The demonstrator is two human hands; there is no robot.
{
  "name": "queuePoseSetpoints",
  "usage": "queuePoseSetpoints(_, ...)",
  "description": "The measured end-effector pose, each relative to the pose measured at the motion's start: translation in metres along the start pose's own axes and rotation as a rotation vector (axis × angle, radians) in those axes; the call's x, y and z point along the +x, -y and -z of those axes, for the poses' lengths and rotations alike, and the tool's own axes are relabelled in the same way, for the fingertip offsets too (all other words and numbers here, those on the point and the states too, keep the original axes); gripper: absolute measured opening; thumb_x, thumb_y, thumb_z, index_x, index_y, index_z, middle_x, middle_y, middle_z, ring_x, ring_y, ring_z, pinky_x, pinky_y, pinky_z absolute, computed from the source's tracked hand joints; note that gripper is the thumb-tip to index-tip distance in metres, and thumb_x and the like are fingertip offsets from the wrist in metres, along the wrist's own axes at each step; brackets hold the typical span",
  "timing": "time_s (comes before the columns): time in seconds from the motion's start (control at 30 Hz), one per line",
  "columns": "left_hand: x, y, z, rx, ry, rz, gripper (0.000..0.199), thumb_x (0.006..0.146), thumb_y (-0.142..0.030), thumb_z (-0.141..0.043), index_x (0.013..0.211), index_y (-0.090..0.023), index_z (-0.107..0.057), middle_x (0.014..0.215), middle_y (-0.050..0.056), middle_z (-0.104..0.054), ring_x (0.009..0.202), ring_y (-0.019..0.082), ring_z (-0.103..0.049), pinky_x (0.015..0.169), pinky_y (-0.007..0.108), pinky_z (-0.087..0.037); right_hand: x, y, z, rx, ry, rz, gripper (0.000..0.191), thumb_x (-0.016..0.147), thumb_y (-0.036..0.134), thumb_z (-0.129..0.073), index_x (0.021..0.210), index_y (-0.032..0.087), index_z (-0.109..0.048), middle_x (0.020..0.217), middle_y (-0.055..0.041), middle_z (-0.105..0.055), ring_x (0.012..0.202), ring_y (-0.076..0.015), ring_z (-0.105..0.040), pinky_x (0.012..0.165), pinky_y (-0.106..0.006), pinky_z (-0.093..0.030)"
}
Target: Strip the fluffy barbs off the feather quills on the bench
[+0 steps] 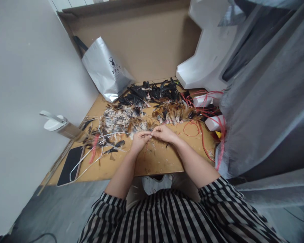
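Note:
My left hand (140,140) and my right hand (164,133) meet above the near part of the wooden table (164,161), fingertips pinched together. Whatever lies between the fingers is too small to make out. Just beyond them spread small heaps of feathers: brown ones (173,112) ahead of the right hand, pale mottled ones (116,118) past the left hand, and black ones (138,94) farther back. Left of my left hand lies a feather bundle (88,140) with a pink tie (94,148) and thin white strips (90,158).
A dark-screened phone (71,165) lies at the table's left edge, near a lidded cup with a strap (69,130). Behind stands a silver bag (103,71) against a cardboard panel (142,37). Red string (204,141) trails along the right side beside a grey curtain (266,111).

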State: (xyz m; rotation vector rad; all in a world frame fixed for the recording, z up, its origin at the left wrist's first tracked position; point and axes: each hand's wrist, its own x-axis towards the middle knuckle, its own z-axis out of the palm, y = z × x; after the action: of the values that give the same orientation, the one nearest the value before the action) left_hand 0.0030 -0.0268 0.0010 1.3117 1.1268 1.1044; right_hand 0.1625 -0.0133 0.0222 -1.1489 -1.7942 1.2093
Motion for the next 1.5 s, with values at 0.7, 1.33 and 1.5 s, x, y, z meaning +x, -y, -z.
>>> queuePoseSetpoints(0.7,0.004,-0.002,0.010,-0.189,-0.014,0.061,0.025,0.061,-0.034,-0.068,0.069,-0.011,-0.062,0.064,0.005,-0.060,0.047,0.005,-0.044,0.042,0.017,-0.028,0.000,0.003,0.001,0.132,-0.170,0.110,0.024,0.066,0.032,-0.059,0.082,0.013,-0.061,0.066,0.0006,-0.056,0.058,-0.0086,-0.046,0.060,-0.022,-0.037)
queuePoseSetpoints(1.33,0.002,-0.009,0.007,-0.133,0.017,0.067,0.024,0.059,-0.032,-0.068,0.069,-0.012,-0.061,0.052,0.001,-0.057,0.042,0.005,-0.043,0.041,0.018,-0.028,-0.001,0.001,0.000,-0.080,-0.159,0.203,0.015,0.071,0.026,-0.054,0.071,0.013,-0.062,0.068,-0.0020,-0.059,0.062,-0.0100,-0.050,0.060,-0.021,-0.037)
queuePoseSetpoints(1.5,0.003,-0.007,0.007,-0.128,0.020,0.077,0.025,0.058,-0.032,-0.070,0.070,-0.012,-0.061,0.052,0.001,-0.057,0.041,0.005,-0.043,0.042,0.019,-0.031,-0.001,0.001,0.000,-0.065,-0.155,0.200,0.018,0.073,0.025,-0.053,0.083,0.014,-0.062,0.065,0.0007,-0.054,0.055,-0.0078,-0.042,0.053,-0.020,-0.033)
